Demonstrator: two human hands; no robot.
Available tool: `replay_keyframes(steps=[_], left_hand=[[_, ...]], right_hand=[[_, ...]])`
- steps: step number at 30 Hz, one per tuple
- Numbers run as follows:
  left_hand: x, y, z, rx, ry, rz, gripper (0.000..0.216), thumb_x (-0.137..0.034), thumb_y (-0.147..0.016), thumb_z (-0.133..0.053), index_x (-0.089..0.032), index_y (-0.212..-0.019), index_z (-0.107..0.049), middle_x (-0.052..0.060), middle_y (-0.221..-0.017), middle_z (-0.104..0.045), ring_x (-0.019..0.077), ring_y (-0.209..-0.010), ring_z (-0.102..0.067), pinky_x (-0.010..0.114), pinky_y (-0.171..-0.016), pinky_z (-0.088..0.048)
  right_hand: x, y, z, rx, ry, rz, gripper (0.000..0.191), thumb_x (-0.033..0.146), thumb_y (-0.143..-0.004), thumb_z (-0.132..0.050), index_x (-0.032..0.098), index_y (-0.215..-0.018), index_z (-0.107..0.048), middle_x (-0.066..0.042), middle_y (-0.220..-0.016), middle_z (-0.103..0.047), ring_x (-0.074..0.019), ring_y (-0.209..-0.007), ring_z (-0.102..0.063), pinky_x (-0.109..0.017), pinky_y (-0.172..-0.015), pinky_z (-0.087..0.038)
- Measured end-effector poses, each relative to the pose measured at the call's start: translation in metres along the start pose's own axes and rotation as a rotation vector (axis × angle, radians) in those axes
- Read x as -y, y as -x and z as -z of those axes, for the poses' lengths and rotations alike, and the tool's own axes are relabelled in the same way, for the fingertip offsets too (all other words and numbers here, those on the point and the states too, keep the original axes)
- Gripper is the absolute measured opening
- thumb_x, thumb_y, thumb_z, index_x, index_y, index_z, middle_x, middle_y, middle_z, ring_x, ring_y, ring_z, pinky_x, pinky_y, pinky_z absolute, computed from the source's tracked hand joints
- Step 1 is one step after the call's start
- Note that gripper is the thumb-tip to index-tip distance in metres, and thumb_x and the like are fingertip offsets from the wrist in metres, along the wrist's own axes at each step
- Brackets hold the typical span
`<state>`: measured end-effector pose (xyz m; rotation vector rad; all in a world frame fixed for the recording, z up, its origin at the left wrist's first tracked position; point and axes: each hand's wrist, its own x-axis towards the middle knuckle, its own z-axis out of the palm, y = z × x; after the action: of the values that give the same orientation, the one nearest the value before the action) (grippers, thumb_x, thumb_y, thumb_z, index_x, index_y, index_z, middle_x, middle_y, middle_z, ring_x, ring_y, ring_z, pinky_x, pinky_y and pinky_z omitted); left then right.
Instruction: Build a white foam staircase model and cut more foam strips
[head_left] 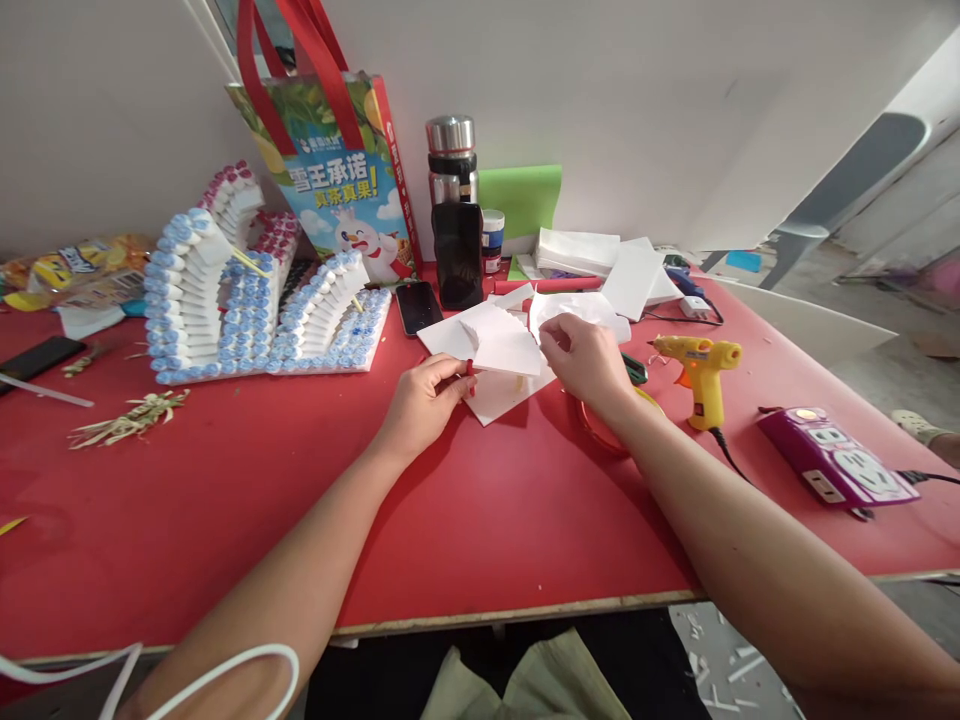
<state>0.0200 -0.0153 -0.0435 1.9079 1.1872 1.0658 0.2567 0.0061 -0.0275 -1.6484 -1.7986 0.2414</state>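
Observation:
My left hand [429, 402] is closed, thumb and fingers pinching the near left edge of a white card piece [504, 345] with a stepped, fan-like edge. Red shows at its fingertips. That piece is held just over a flat white sheet [491, 398] on the red table. My right hand [587, 362] is closed too, its fingers curled together at the right of the piece; what they grip is too small to make out. White paper [592, 312] lies behind it. Partly under my right forearm is an orange ring-shaped thing [598, 432].
A yellow glue gun [701, 375] and a purple power strip [836, 455] are on the right of the red table [480, 540]. Blue-and-white stepped models [247, 320], a gift bag [337, 190], a phone [418, 307], a dark upright device [459, 255] and a steel flask [450, 150] stand behind.

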Motion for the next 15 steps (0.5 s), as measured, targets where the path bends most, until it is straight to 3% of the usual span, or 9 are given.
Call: replay_keyframes(steps=[4,9,12,15], left_hand=[[0.000,0.001,0.004,-0.049,0.079,0.060,0.019,-0.035,-0.090,-0.064,-0.018,-0.084,-0.068,0.003,-0.084,-0.065,0.0171,-0.078,-0.063,0.029,-0.076,-0.051],[-0.011,0.005,0.015,-0.210,0.223,0.065,0.026,-0.042,-0.093,-0.062,-0.017,-0.089,-0.067,0.002,-0.078,-0.066,0.0123,-0.063,-0.061,0.025,-0.063,-0.050],[-0.024,0.011,0.018,-0.135,0.330,0.010,0.025,-0.038,-0.092,-0.065,-0.016,-0.081,-0.065,0.002,-0.074,-0.066,0.0108,-0.056,-0.059,0.024,-0.056,-0.050],[-0.037,0.018,0.015,0.064,0.380,-0.003,0.021,-0.034,-0.090,-0.069,-0.015,-0.080,-0.065,0.003,-0.073,-0.067,0.0115,-0.055,-0.061,0.025,-0.056,-0.051]], right_hand=[[0.008,0.007,0.029,0.042,0.283,-0.028,0.022,0.029,-0.093,-0.048,0.018,-0.101,-0.066,-0.008,-0.081,-0.071,-0.0218,-0.072,-0.061,-0.030,-0.060,-0.034],[0.007,0.037,0.056,0.349,0.691,-0.089,0.028,0.037,-0.091,-0.053,0.015,-0.107,-0.060,-0.015,-0.089,-0.068,-0.0281,-0.076,-0.065,-0.031,-0.056,-0.030],[-0.001,0.049,0.056,0.479,0.787,-0.069,0.027,0.027,-0.089,-0.053,0.011,-0.111,-0.057,-0.017,-0.096,-0.066,-0.0295,-0.084,-0.066,-0.031,-0.059,-0.032],[-0.005,0.048,0.054,0.566,0.763,-0.151,0.036,0.021,-0.084,-0.056,0.009,-0.118,-0.052,-0.020,-0.107,-0.063,-0.0300,-0.089,-0.067,-0.030,-0.060,-0.034]])
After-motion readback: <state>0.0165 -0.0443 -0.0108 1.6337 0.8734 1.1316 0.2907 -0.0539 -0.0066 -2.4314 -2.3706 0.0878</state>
